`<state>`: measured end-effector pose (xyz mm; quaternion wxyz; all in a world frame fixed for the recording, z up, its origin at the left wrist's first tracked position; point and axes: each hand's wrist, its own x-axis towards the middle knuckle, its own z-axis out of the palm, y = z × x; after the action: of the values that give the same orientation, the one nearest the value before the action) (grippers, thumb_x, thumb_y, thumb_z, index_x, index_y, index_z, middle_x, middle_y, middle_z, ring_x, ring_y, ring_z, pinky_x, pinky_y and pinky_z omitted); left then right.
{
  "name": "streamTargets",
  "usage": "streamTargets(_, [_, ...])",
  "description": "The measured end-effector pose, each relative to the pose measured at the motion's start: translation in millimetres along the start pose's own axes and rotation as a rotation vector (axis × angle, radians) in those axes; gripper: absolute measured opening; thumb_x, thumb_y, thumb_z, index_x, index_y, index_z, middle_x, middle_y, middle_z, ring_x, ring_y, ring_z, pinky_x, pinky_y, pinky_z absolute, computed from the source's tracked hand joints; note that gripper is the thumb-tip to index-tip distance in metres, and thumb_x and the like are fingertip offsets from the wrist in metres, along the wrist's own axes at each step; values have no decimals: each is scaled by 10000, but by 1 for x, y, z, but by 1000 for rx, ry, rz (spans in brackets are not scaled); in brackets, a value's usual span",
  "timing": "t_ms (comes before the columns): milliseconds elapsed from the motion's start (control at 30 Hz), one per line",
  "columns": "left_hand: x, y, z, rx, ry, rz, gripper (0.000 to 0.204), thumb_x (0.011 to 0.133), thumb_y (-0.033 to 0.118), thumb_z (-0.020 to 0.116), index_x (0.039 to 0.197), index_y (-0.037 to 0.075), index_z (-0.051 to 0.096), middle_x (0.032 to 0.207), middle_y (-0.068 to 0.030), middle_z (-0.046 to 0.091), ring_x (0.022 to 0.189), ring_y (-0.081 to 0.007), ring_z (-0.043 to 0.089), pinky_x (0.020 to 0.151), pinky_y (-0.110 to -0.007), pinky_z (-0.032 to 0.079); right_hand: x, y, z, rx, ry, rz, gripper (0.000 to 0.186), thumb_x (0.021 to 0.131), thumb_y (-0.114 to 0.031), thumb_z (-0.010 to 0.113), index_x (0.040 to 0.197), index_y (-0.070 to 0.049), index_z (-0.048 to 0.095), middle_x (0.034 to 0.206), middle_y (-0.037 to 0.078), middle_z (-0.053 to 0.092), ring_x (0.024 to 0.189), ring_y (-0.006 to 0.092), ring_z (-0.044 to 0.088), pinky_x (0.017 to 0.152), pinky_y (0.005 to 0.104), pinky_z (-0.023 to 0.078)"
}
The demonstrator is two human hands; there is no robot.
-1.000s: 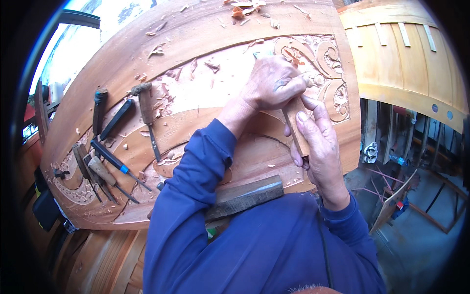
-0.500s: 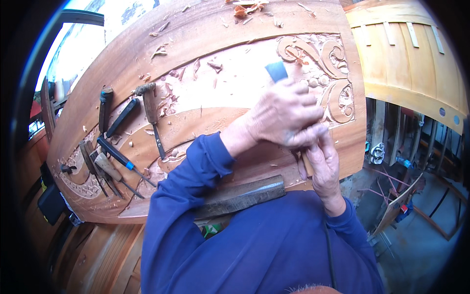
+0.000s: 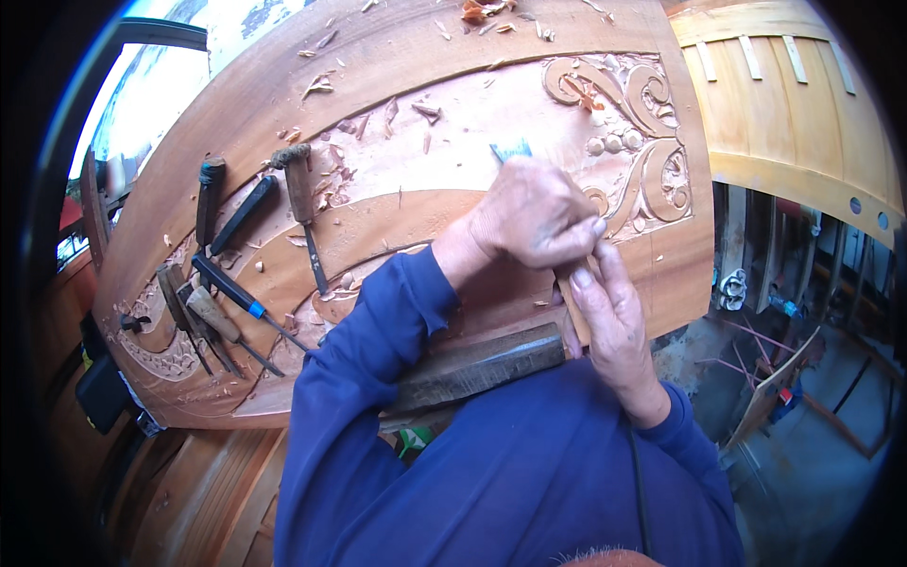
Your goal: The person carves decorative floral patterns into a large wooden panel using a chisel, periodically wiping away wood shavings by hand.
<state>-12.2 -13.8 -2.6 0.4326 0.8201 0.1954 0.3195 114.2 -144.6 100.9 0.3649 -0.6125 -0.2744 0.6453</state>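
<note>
Both my hands are on a wood-handled chisel above a carved wooden panel (image 3: 453,132). My left hand (image 3: 543,213) is a closed fist around its middle, so the shaft is hidden. The broad, bluish blade (image 3: 510,151) sticks out past the knuckles, smeared by motion and glare. Nearer my body, my right hand (image 3: 619,317) has its thumb and fingers closed on the wooden handle (image 3: 573,304). The blade end is over the pale recessed ground, left of carved scrolls (image 3: 652,184) and a row of round beads (image 3: 613,144). Whether it touches the wood I cannot tell.
Several carving tools lie on the panel's left part, among them a blue-banded gouge (image 3: 231,286) and a chisel with a frayed top (image 3: 299,194). Wood chips (image 3: 318,85) are scattered about. A dark wooden block (image 3: 482,367) lies along the near edge. A yellowish panel (image 3: 794,113) stands at right.
My hands and the chisel's blade have shifted left across the recessed ground, away from the scrolls. More of the wooden handle shows. The whole view has shifted slightly.
</note>
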Motion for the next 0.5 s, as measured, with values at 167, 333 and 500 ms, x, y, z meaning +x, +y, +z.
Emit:
streamTargets(167, [7,-10,-2,14,48,-30,408,886,359,557,556,124,608,516,-132,551,479,-336,572,476,-437,443,7,-4,-1,17,15,22,463,1098,-213,470,1518,-31,395,926,87,645,482,74,493,442,221,396])
streamTargets(333, [27,-35,-10,16,152,-19,483,920,398,537,539,118,634,453,-88,515,386,-248,512,401,-389,389,32,-13,5,-29,13,-60,453,1087,-228,488,1486,-25,418,869,78,649,474,74,485,436,219,392])
streamTargets(500, [7,-8,-3,20,61,-64,383,872,337,554,563,122,624,513,-104,573,451,-275,586,448,-403,450,7,-14,0,-32,1,20,460,1085,-210,471,1496,-15,408,900,84,649,475,63,489,423,208,382])
